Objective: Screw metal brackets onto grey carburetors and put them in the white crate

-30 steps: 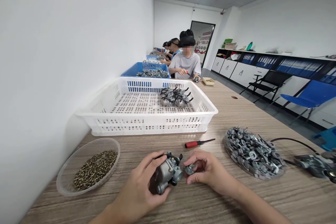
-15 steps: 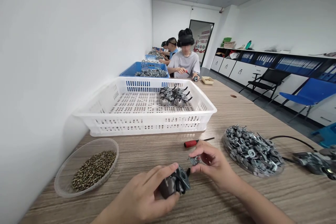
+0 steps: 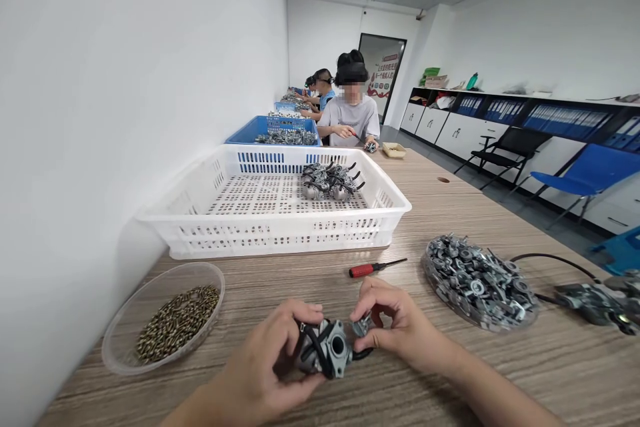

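White crate [image 3: 280, 237] with carburetors [image 3: 330, 182]; clear bowl [image 3: 120, 347] of brass screws [image 3: 177, 320].

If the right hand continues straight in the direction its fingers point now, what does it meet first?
The right hand points left, so it would probably first meet the metal carburetor held in the left hand; the gap already looks very small.

Camera: one head-worn view, no second view.
Facing: forward and down along the table [image 3: 475, 213], toward the white crate [image 3: 273, 207].
Nearness: close above the table's near edge; crate just beyond.
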Available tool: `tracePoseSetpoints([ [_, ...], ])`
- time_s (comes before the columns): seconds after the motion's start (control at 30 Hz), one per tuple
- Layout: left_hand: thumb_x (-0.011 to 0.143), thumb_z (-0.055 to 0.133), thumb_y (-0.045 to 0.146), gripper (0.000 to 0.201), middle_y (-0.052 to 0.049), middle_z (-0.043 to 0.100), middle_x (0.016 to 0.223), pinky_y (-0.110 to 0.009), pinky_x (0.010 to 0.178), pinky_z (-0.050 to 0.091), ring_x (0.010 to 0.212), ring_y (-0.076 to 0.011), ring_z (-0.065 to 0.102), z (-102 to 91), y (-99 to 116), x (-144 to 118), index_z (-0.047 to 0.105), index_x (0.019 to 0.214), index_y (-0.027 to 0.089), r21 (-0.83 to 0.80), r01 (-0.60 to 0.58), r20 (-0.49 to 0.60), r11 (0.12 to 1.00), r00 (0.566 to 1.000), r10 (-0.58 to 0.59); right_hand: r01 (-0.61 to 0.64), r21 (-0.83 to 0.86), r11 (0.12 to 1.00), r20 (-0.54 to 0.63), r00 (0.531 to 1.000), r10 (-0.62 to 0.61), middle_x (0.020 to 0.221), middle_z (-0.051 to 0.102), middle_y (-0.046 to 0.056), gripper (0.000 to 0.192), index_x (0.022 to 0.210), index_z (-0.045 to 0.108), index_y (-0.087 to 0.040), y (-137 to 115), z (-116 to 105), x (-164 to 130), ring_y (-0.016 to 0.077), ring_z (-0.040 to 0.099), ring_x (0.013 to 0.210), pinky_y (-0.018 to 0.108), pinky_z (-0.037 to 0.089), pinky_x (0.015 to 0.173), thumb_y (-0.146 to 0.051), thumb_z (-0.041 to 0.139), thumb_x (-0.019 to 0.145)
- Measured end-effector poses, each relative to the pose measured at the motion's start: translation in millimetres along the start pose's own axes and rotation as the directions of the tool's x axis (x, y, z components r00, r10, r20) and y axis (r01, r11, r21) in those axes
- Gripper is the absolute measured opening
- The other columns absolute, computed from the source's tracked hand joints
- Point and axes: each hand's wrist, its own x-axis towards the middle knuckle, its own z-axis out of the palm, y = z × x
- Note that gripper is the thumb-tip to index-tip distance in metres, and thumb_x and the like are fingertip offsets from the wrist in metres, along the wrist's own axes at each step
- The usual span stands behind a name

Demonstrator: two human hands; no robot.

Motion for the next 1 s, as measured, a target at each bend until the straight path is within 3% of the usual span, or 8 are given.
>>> tracePoseSetpoints([
  [0.13,0.098,0.084,0.022,0.050,-0.015,0.063,0.153,-0.047,0.118,0.064,0.150,-0.0322,0.066,-0.6,-17.6,-4.4,0.046,0.129,0.031,-0.101,0.218,-0.028,0.971,0.975,-0.222,-0.011,-0.019,1.000,0.001,1.000,0.011,0.092,0.061,-0.001,0.037,0.101,0.090,-0.030,2.0,-0.3,0.8,0.0156,0.056,0.081,0.028,0.042,0.069,-0.048,0.110,0.077],
  [0.3,0.104,0.076,0.027,0.079,-0.016,0.056,0.165,-0.055,0.121,0.063,0.143,-0.0317,0.071,-10.3,-19.3,2.6,0.032,0.169,0.037,-0.093,0.376,0.123,0.922,0.923,-0.364,-0.019,-0.029,0.999,0.020,1.000,0.019,0.093,0.061,-0.001,0.035,0.103,0.091,-0.031,0.8,-0.2,0.4,0.0159,0.054,0.080,0.029,0.040,0.070,-0.049,0.109,0.079],
  [0.4,0.101,0.084,0.033,0.059,-0.012,0.058,0.166,-0.059,0.130,0.056,0.154,-0.0365,0.063,-16.7,-13.5,6.2,0.056,0.153,0.035,0.035,0.369,0.151,0.929,0.916,-0.370,-0.037,-0.030,0.999,0.013,0.999,0.037,0.093,0.060,-0.001,0.036,0.103,0.091,-0.032,-0.8,-0.5,0.1,0.0159,0.055,0.081,0.030,0.042,0.071,-0.049,0.110,0.077],
  [0.47,0.103,0.083,0.035,0.054,-0.012,0.058,0.169,-0.057,0.129,0.058,0.154,-0.0355,0.064,-18.3,-12.6,4.6,0.058,0.151,0.036,0.091,0.336,0.145,0.937,0.927,-0.346,-0.049,-0.030,0.998,0.009,0.999,0.050,0.093,0.060,-0.001,0.036,0.102,0.091,-0.032,-1.6,-1.2,-0.1,0.0162,0.056,0.081,0.030,0.044,0.072,-0.048,0.110,0.077],
  [0.67,0.112,0.057,0.009,0.055,-0.008,0.055,0.178,-0.051,0.136,0.052,0.168,-0.0288,0.051,-11.4,-21.1,-1.9,0.055,0.160,0.035,0.363,-0.069,0.091,0.929,0.995,0.039,-0.039,-0.030,0.999,-0.019,0.999,0.038,0.099,0.065,0.001,0.032,0.105,0.088,-0.031,-1.8,-6.4,0.9,0.0176,0.059,0.086,0.029,0.047,0.072,-0.044,0.107,0.083],
  [0.77,0.113,0.051,0.005,0.057,-0.008,0.056,0.178,-0.043,0.134,0.055,0.167,-0.0251,0.054,-6.2,-23.3,-1.9,0.054,0.163,0.032,0.422,-0.079,0.062,0.903,0.996,0.058,-0.038,-0.007,0.999,-0.063,0.997,0.038,0.107,0.067,0.002,0.031,0.109,0.087,-0.030,-1.0,-8.3,2.9,0.0184,0.063,0.092,0.029,0.051,0.075,-0.042,0.104,0.087],
  [0.87,0.107,0.047,-0.001,0.051,-0.015,0.039,0.187,-0.043,0.130,0.058,0.168,-0.0279,0.051,-7.3,-21.5,-3.7,0.060,0.149,0.025,0.403,-0.085,0.085,0.911,0.995,0.055,-0.030,0.027,0.999,-0.084,0.996,0.032,0.113,0.066,0.003,0.030,0.109,0.086,-0.029,0.0,-7.8,5.0,0.0193,0.064,0.099,0.029,0.054,0.078,-0.041,0.104,0.087],
  [1.0,0.089,0.067,0.001,0.057,-0.020,0.026,0.189,-0.049,0.132,0.055,0.169,-0.0352,0.049,-16.3,-14.2,-4.3,0.057,0.141,0.025,0.222,0.044,0.174,0.974,0.981,-0.084,-0.035,0.042,0.999,-0.063,0.997,0.037,0.112,0.066,0.004,0.031,0.108,0.085,-0.028,0.6,-4.6,5.9,0.0197,0.064,0.100,0.029,0.055,0.079,-0.041,0.103,0.087],
])
